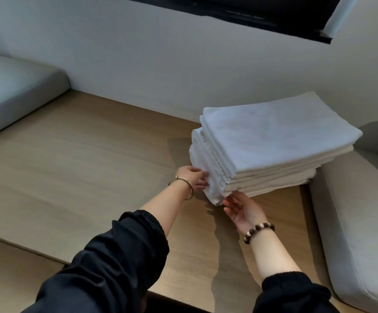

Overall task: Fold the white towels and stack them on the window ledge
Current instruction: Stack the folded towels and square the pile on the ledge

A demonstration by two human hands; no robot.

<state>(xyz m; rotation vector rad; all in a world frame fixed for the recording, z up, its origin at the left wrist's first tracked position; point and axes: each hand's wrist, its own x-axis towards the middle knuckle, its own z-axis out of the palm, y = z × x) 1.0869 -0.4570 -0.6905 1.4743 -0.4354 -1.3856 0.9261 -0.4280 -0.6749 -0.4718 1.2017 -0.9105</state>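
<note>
1. Spanning most of the view, the wooden window ledge [81, 166] carries the work, with a grey cushion [353, 211] at its right end and another cushion [14, 91] at its left.
2. The stack of folded white towels [274, 141] sits on the ledge toward the right, just beside the right cushion and below the window. Its layers are stepped unevenly at the near-left corner.
3. The left hand [191, 177] presses fairly straight, close-set fingers against the stack's left side. Whether the tips tuck between layers, I cannot tell.
4. The right hand [244, 211] lies palm up with its fingers apart, the tips touching the stack's near bottom corner and gripping nothing.
5. A gold bangle [183, 188] circles the left wrist and a bead bracelet [259, 231] the right.
6. Folding looks finished, and the step in hand seems to be squaring the pile. The next move likely calls for a light inward push from both sides, gentle enough not to slide the upper towels.
</note>
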